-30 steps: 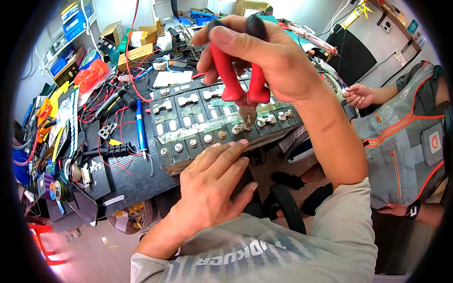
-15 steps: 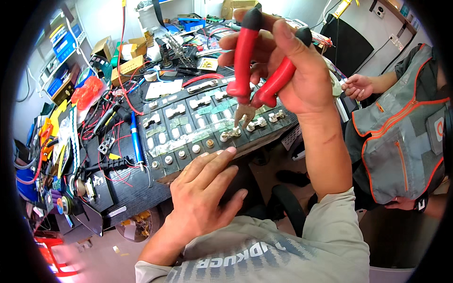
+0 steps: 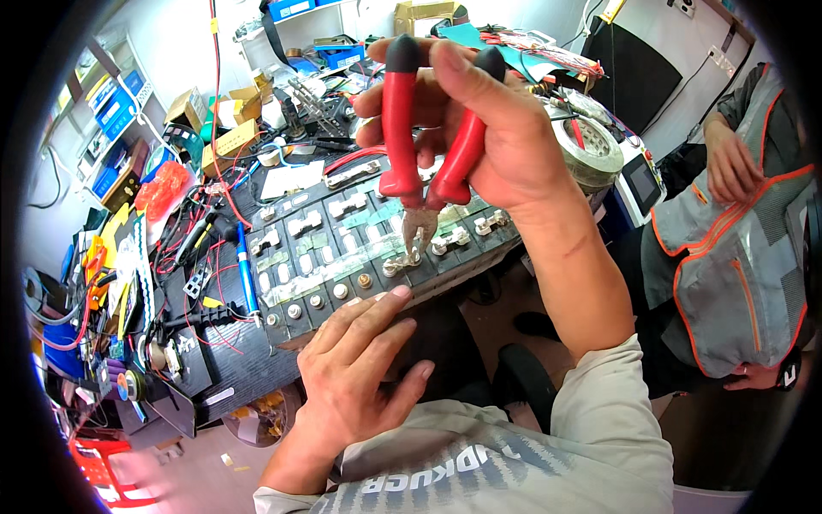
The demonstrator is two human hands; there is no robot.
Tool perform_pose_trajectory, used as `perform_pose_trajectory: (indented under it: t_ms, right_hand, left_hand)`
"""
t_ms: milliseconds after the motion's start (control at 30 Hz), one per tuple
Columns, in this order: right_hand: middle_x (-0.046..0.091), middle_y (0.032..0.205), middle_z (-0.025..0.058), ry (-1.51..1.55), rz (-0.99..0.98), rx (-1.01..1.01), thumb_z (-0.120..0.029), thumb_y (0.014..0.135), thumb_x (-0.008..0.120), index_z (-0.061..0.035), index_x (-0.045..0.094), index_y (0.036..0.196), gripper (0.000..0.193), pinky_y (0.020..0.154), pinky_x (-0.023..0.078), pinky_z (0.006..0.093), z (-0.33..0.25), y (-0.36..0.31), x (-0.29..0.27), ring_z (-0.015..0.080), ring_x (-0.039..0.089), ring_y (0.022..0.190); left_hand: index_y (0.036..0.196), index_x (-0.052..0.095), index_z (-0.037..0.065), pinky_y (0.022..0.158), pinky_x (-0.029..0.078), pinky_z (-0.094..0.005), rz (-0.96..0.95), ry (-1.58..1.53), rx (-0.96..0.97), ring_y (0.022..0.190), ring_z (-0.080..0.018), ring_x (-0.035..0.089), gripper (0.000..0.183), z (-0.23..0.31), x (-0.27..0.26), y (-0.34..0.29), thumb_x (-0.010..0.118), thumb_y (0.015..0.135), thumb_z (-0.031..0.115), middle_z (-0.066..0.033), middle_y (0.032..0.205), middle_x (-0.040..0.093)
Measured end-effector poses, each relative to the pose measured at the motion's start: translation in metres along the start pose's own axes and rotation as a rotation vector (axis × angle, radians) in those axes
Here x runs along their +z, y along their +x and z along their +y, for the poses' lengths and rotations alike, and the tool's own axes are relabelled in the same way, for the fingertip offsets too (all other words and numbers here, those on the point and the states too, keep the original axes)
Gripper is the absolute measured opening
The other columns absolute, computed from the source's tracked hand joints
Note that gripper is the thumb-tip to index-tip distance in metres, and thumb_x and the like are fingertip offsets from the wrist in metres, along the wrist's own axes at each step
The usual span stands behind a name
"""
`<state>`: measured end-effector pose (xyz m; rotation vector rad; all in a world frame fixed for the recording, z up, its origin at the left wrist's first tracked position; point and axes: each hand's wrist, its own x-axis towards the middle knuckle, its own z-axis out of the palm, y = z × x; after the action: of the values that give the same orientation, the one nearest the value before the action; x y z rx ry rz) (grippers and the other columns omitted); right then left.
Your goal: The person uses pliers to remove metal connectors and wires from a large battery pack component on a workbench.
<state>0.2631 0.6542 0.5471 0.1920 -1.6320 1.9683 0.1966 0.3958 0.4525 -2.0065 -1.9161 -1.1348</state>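
In my right hand (image 3: 514, 146) is a pair of pliers (image 3: 400, 120) with red handles and black ends. Its jaws point down onto a silver connecting bar (image 3: 396, 267) on the front row of a battery pack (image 3: 295, 267). Whether the jaws grip the bar I cannot tell. My left hand (image 3: 351, 364) hovers or rests at the pack's near edge, palm down with fingers stretched out, holding nothing. Along that edge, left of the pliers, several bare round terminals (image 3: 341, 291) stand in a row. More silver bars and strips of clear tape cover the pack's top.
Tangled wires and tools cover the table's left side, with a blue pen-like tool (image 3: 247, 278) beside the pack. A roll of clear tape (image 3: 591, 152) stands at the back right. On the right is a person in a grey vest (image 3: 728, 265) with orange trim.
My view has shifted slightly. The pliers' handles and jaws look a little closer together, still over the same bar. The other person's raised hand has moved back against the vest.
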Motion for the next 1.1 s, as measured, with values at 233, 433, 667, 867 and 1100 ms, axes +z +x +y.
perform_pose_trajectory:
  t_ms: [233,433,667,867,1100]
  right_hand:
    - [0.077,0.106,0.0138,-0.007,0.01,0.041,-0.049,0.108,0.07,-0.001,0.068,0.13,0.053,0.069,0.067,0.0363,0.005,0.007,0.004,0.0246,0.08,0.092]
    - [0.077,0.106,0.0138,-0.075,-0.007,0.059,-0.052,0.11,0.065,0.001,0.068,0.131,0.057,0.08,0.064,0.0364,0.003,0.002,0.011,0.0249,0.078,0.091]
    - [0.071,0.091,0.01,-0.07,-0.061,0.033,-0.046,0.111,0.065,-0.0015,0.067,0.113,0.045,0.064,0.057,0.0332,0.002,-0.006,0.021,0.0189,0.071,0.073]
    - [0.069,0.074,0.0035,-0.152,-0.018,-0.033,-0.05,0.107,0.072,-0.0045,0.068,0.096,0.047,0.048,0.047,0.0235,0.0,-0.007,0.041,0.0097,0.065,0.058]
    - [0.065,0.07,0.0102,-0.499,-0.564,-0.116,-0.05,0.089,0.091,-0.0023,0.077,0.093,0.05,0.062,0.049,0.0378,0.001,-0.005,0.075,0.0192,0.06,0.065]
  left_hand:
    - [0.11,0.078,-0.001,0.103,0.058,-0.0479,-0.005,-0.017,-0.013,0.117,-0.0399,0.073,0.039,-0.001,0.0,0.0,0.086,0.08,0.023,-0.0212,0.135,0.075]
    - [0.11,0.077,-0.001,0.103,0.059,-0.0477,0.0,-0.014,-0.01,0.116,-0.0397,0.073,0.04,-0.002,0.0,-0.001,0.086,0.079,0.023,-0.0207,0.135,0.075]
    - [0.111,0.077,0.0,0.102,0.059,-0.0472,0.011,-0.025,-0.015,0.116,-0.0384,0.073,0.039,0.001,-0.001,-0.001,0.086,0.08,0.021,-0.0197,0.136,0.075]
    - [0.113,0.077,0.001,0.102,0.059,-0.0467,0.047,-0.015,-0.006,0.116,-0.0388,0.073,0.04,0.0,0.003,-0.004,0.086,0.08,0.021,-0.0181,0.136,0.075]
    - [0.116,0.079,0.003,0.099,0.06,-0.0446,-0.006,0.035,-0.043,0.11,-0.037,0.076,0.047,0.004,-0.001,-0.007,0.089,0.076,0.025,-0.0183,0.127,0.078]
